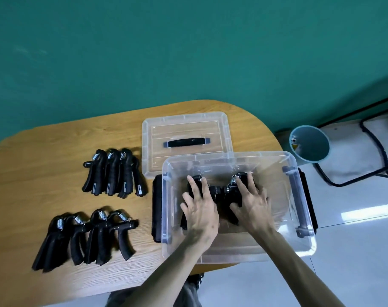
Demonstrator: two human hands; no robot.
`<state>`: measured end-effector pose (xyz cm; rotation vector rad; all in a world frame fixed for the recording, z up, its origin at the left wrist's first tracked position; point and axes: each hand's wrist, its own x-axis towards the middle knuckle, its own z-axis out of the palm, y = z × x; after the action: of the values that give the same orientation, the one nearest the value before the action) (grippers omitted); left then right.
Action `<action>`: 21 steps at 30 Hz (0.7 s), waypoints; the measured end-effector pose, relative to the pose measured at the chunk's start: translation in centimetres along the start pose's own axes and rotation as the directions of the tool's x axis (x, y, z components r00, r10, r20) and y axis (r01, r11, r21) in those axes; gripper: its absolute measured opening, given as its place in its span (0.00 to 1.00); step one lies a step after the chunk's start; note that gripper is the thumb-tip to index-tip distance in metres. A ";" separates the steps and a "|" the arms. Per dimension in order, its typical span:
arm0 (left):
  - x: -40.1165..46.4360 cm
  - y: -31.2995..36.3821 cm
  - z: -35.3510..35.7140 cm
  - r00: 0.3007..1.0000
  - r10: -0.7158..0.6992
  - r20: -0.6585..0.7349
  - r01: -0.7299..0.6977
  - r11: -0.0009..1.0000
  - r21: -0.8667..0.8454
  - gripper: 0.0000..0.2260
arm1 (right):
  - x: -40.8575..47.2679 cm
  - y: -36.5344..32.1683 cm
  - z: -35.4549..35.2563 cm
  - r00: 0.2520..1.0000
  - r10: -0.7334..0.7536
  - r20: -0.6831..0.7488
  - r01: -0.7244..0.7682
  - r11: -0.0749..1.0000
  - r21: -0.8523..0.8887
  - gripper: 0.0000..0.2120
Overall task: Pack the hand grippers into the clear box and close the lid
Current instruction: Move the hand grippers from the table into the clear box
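Both sets of fingers [194, 185] lie spread flat, the left hand [199, 209] and right hand [251, 202] pressing down on hand grippers [220, 193] inside the clear box [299, 173]. The lid [185, 138] lies behind it, seven more grippers [113, 171] waiting left on the surface [56, 151].

Two bare forearms, no sleeves, left hand [200, 212], right hand [251, 206], possibly grey trousers (bottom edge, blurred)

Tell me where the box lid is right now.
In the head view the clear lid lies flat on the wooden table, just behind the clear box and to the right of the far group of hand grippers.
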<state>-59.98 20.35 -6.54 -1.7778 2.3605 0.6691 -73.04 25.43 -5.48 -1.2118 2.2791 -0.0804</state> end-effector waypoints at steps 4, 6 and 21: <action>0.6 0.0 1.3 0.998 0.005 -0.056 -0.003 1.000 0.031 0.37 | 0.2 0.4 0.7 0.997 -0.050 0.053 0.053 0.997 -0.058 0.39; 0.7 -0.1 1.5 0.999 0.008 -0.051 -0.006 0.999 0.037 0.37 | 0.3 0.5 1.2 0.994 -0.079 0.079 0.086 0.992 -0.092 0.40; 0.9 -0.2 1.8 1.000 -0.007 -0.030 0.008 1.000 0.025 0.35 | 0.8 0.6 2.4 0.995 -0.085 0.060 0.096 0.972 -0.213 0.42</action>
<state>-60.34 20.27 -8.51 -1.7986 2.3692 0.6127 -72.63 25.64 -8.02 -1.4117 2.2322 0.1660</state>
